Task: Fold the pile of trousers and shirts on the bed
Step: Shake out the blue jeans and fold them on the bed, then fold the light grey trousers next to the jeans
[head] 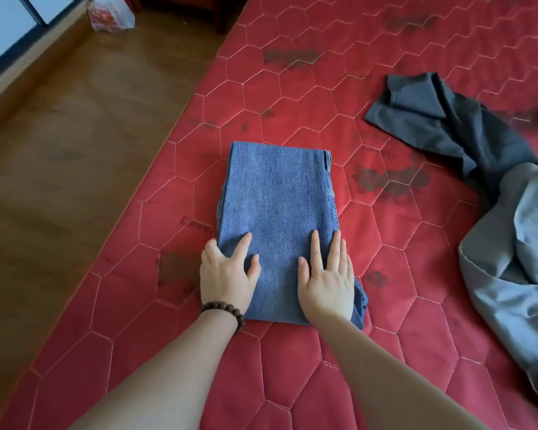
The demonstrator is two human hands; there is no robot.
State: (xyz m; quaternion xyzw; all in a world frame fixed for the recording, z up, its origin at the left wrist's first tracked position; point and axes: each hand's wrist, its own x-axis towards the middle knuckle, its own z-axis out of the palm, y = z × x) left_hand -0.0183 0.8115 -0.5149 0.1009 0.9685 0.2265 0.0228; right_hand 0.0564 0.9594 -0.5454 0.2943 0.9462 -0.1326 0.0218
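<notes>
1. A folded pair of blue denim trousers (277,218) lies as a neat upright rectangle on the red quilted mattress (385,352) with hexagon stitching; it sits near the mattress's left edge, its long side running away from the person; a seam and a small folded tab show at its far right corner.
2. The left hand (227,274) rests on the near left corner of the denim; its fingers are spread and nearly straight, with the thumb side wrapped over the left edge; nothing is gripped; a bracelet of dark brown wooden beads (222,310) circles that wrist.
3. The right hand (326,280) lies flat on the near right part of the denim, fingers straight and pressed down, grasping nothing; a bit of denim pokes out beyond it at the right edge.
4. A crumpled dark grey garment (441,119) lies further back on the right, well apart from the denim; a pale grey-blue garment (516,259) is heaped beside it at the right border, the two touching.
5. Dark printed patches mark the mattress; faint lettering sits just left of the denim, too blurred to read.
6. A brown wooden floor (75,150) runs along the left; a white plastic bag with red print (111,13) stands on it at the far end; the print is unreadable.
</notes>
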